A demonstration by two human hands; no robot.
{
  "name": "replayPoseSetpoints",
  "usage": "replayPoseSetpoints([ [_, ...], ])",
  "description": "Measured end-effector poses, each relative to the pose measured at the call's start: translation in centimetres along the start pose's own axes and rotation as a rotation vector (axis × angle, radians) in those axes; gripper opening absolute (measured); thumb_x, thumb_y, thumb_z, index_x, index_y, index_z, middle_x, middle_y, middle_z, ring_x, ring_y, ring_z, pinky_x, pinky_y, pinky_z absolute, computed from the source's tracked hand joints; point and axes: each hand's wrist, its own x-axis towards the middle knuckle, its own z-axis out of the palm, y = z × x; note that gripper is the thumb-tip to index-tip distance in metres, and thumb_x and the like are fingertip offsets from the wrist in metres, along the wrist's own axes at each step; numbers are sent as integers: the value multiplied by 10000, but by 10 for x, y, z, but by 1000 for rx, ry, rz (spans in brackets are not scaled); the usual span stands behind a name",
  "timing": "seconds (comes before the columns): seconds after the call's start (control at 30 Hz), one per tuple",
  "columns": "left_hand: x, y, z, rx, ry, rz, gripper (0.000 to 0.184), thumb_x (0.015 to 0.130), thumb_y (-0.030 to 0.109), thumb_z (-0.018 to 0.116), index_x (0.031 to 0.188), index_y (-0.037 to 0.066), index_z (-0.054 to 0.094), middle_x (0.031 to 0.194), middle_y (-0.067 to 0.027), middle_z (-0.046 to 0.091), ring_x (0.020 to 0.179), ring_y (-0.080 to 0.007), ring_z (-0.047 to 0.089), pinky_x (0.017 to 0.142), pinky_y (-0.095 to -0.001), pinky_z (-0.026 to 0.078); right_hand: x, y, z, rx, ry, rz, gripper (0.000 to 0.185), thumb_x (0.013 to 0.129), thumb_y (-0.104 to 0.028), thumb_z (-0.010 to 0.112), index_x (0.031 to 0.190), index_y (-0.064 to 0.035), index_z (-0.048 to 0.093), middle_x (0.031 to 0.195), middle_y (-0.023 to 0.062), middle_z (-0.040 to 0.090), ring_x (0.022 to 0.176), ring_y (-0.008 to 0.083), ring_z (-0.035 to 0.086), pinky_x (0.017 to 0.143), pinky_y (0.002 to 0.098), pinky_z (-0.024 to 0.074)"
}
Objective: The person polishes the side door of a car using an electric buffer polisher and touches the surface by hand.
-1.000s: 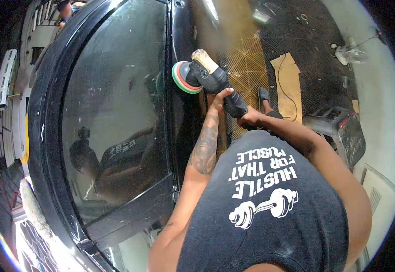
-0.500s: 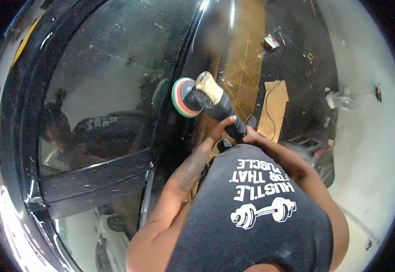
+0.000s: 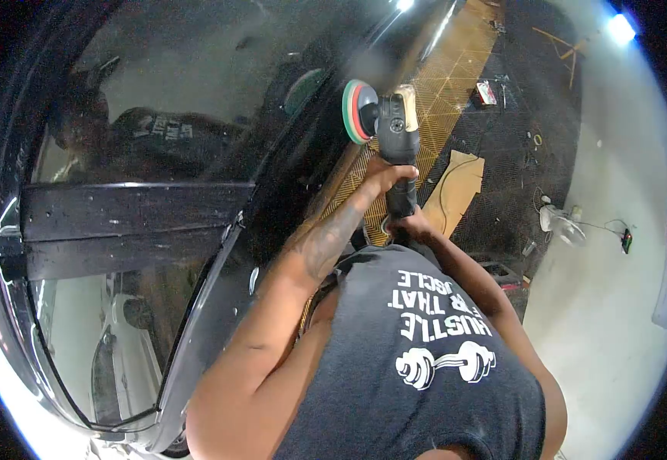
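A black handheld polisher point(image 3: 398, 138) with a tan patch on its head is held upright in view, its round pad point(image 3: 355, 112) with green, white and red layers facing the dark car point(image 3: 272, 192). Whether the pad touches the car I cannot tell. My left hand point(image 3: 388, 176) wraps round the polisher's body, below the head. Lower down, my right hand point(image 3: 414, 224) grips the rear end of its handle. The car's dark window point(image 3: 188, 69) shows my reflection and that of the pad.
On the floor to the right lie cardboard point(image 3: 456, 192) with a cord across it and a small red and white box point(image 3: 486, 93). A fan point(image 3: 562, 224) stands near the pale wall point(image 3: 601, 307). Yellow-brown grid matting point(image 3: 456, 69) runs beside the car.
The view has swung along the car. Both hands, still closed on the polisher, have shifted rightward from the car's window, and the polisher now points more straight up in view.
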Motion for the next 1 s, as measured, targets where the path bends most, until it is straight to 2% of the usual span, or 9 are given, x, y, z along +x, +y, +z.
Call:
replayPoseSetpoints([
  [0.13,-99,64,17,365,143,342,454,646,198,830,1033,32,660,946,-60,686,872,-187,645,809,-351,513,0,6,28,-16,39,-162,346,690,-82,780,995,-66,618,916,70,665,823,190,646,739,347,531],
  [0.17,-109,58,13,360,157,346,525,643,211,846,1089,31,635,1016,-67,670,940,-195,630,863,-362,498,0,4,28,9,-115,-219,490,646,-231,834,1063,-47,653,998,88,698,925,192,670,843,364,538],
  [0.27,-144,27,0,306,227,394,666,675,215,859,1237,43,545,1164,-83,608,1091,-249,567,1009,-406,432,-2,23,29,-322,-91,-68,567,591,-274,870,1078,-62,673,1017,86,706,932,181,678,860,350,536],
  [0.43,-202,-28,6,78,198,447,588,754,95,792,1261,41,497,1179,-73,583,1105,-205,570,1011,-379,439,-22,14,32,-616,-113,183,533,552,-277,890,1007,-61,715,993,114,721,910,244,692,798,408,528],
  [0.53,-195,-41,10,49,203,385,525,758,80,787,1215,47,531,1141,-70,603,1091,-209,578,1005,-378,447,-11,68,3,-638,-272,104,473,568,-261,877,968,-62,724,962,118,723,885,254,690,775,420,518],
  [0.6,-170,-44,14,-100,179,370,508,758,88,790,1200,42,544,1123,-69,616,1058,-208,594,976,-382,469,-17,66,-6,-633,-148,32,480,587,-262,864,999,-67,715,973,115,721,902,243,689,796,401,519],
  [0.7,-128,-6,23,-62,139,370,637,645,77,859,1207,34,561,1116,-74,630,1015,-204,610,939,-367,479,-47,-29,7,-427,-76,78,518,626,-224,833,1076,-41,653,1007,93,692,913,204,659,839,360,518],
  [0.87,-68,40,20,406,326,333,495,566,254,849,993,48,707,951,-88,722,878,-194,671,842,-347,517,-22,-34,22,-249,-5,10,415,651,-122,790,1019,-15,632,887,79,664,778,201,646,730,358,528],
  [1.0,-81,83,20,657,378,124,436,577,245,842,957,64,728,929,-78,725,851,-205,677,801,-342,523,14,-12,50,211,-183,74,325,698,-26,765,988,-20,617,859,79,649,716,218,635,657,377,542],
])
